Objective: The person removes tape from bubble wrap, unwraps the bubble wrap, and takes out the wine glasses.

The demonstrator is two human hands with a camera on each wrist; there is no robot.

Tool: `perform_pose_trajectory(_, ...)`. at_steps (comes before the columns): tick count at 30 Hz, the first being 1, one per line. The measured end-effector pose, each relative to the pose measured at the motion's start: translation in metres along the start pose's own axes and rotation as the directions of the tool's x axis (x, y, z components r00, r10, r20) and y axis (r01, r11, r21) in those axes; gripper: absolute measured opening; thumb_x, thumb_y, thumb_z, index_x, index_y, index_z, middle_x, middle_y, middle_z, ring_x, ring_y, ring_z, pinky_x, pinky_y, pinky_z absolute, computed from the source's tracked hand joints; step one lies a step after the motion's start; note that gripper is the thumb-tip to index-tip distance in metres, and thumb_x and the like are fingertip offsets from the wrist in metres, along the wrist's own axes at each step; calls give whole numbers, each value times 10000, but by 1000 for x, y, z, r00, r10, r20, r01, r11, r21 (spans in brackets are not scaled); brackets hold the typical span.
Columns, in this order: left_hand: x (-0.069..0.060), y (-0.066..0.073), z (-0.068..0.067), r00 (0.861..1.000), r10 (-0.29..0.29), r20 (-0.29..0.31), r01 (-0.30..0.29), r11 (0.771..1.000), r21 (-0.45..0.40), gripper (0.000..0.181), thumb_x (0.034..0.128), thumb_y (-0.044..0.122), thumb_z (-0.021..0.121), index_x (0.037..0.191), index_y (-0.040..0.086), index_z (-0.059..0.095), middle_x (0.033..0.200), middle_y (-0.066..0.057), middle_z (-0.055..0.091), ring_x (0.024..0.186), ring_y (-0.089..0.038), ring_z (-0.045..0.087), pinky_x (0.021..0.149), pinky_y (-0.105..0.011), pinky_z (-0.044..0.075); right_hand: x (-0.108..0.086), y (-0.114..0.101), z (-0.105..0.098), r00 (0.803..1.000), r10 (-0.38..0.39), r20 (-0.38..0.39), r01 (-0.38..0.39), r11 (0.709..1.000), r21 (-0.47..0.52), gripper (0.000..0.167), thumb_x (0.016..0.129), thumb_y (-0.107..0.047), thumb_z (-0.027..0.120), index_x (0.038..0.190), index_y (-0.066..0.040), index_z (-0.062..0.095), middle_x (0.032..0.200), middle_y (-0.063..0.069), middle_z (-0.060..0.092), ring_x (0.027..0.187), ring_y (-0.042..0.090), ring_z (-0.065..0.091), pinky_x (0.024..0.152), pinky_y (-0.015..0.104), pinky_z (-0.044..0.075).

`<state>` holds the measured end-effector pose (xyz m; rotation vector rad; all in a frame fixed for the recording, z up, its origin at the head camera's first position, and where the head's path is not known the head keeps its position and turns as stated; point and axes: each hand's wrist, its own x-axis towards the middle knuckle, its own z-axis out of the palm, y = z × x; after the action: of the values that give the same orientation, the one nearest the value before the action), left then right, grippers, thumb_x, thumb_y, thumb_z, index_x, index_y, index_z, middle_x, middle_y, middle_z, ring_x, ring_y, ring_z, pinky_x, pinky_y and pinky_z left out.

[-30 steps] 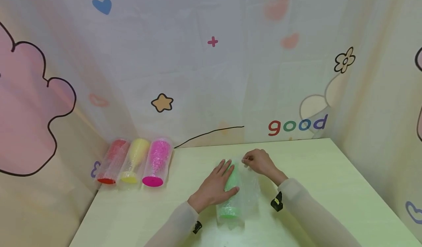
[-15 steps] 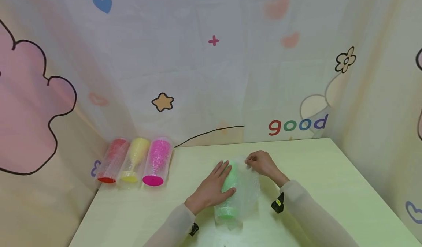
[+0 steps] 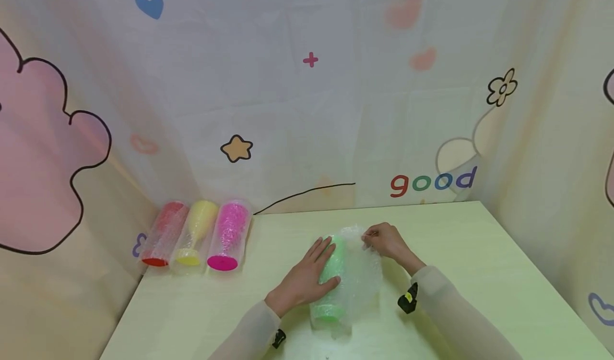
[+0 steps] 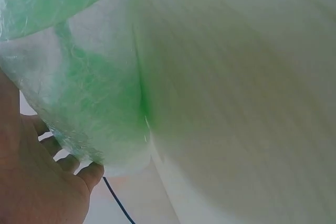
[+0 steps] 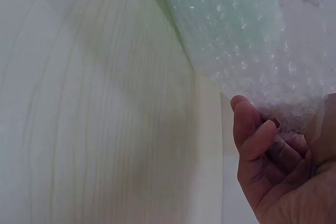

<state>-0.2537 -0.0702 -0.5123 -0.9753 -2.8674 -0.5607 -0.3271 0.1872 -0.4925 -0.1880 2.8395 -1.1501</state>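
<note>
A green goblet lies on its side on the table, rolled in clear bubble wrap. My left hand rests on its left side with the fingers spread and fairly straight. In the left wrist view, the goblet's broad round base and bowl show through the film, and the fingertips touch the wrapped side. At the far right corner of the loose flap, my right hand pinches the edge of the wrap. The right wrist view shows that bubble wrap bunched between thumb and curled fingers.
Three wrapped goblets lie side by side at the table's back left: red, yellow and magenta. The pale table meets a printed curtain at the back and sides.
My right hand has moved slightly right and nearer with the wrap's edge, and the loose flap shows wider. The goblet and my left hand have shifted a little left.
</note>
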Motion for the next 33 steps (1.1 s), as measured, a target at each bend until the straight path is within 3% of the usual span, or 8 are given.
perform_pose_trajectory(5, -2, 0, -3, 1000, 3, 13, -2, 1000, -10, 766, 990, 559, 427, 1585, 150, 170, 1674, -34, 97, 1550, -244, 84, 1144, -443, 388, -1, -1, 0, 1000, 8, -13, -8, 1000, -15, 191, 935, -174, 645, 987, -22, 748, 876, 81, 733, 701, 140, 612, 611, 251, 513)
perform_pose_trajectory(12, 2, 2, -15, 1000, -17, -10, 17, 1000, 3, 723, 984, 550, 452, 1556, 141, 284, 1656, -50, 181, 1536, -289, 148, 1200, -497, 276, -1, -14, -6, 992, -121, -34, 117, 988, -106, 165, 924, -194, 669, 951, -51, 748, 835, 51, 726, 671, 127, 593, 629, 265, 505)
perform_pose_trajectory(18, 8, 6, -16, 999, 16, -29, -13, 996, 83, 700, 980, 538, 470, 1554, 176, 296, 1658, -59, 177, 1540, -278, 137, 1215, -500, 244, -3, -26, -10, 977, -198, -79, 175, 956, -233, 172, 882, -253, 714, 882, -81, 714, 791, 27, 698, 665, 132, 574, 608, 287, 471)
perform_pose_trajectory(22, 13, 10, -16, 999, 38, -12, -37, 993, 109, 692, 982, 537, 468, 1553, 185, 300, 1659, -51, 175, 1543, -259, 135, 1216, -497, 247, -4, -32, -9, 949, -282, -138, 227, 921, -317, 235, 838, -247, 764, 970, -79, 667, 948, 74, 677, 808, 218, 634, 711, 378, 541)
perform_pose_trajectory(26, 16, 13, -15, 999, 34, 22, -36, 991, 126, 697, 982, 544, 462, 1558, 192, 288, 1660, -44, 170, 1546, -237, 127, 1225, -479, 237, -2, -35, -5, 915, -399, -60, 349, 857, -379, 351, 830, -219, 781, 1129, -79, 661, 1201, 122, 657, 1102, 321, 631, 936, 489, 531)
perform_pose_trajectory(28, 16, 13, -15, 999, 29, 38, -34, 992, 125, 698, 984, 544, 457, 1561, 195, 278, 1662, -40, 161, 1548, -227, 113, 1231, -472, 224, -1, -34, -4, 906, -423, -4, 388, 836, -389, 370, 839, -206, 773, 1171, -83, 665, 1246, 126, 663, 1171, 338, 612, 1000, 515, 496)
perform_pose_trajectory(33, 15, 13, -13, 998, 28, 53, -35, 990, 139, 698, 989, 554, 429, 1561, 184, 279, 1666, -36, 136, 1549, -224, 102, 1239, -450, 211, 0, -29, -1, 919, -392, 44, 382, 855, -351, 259, 880, -153, 722, 1128, -86, 700, 1103, 80, 731, 1000, 275, 683, 895, 464, 549)
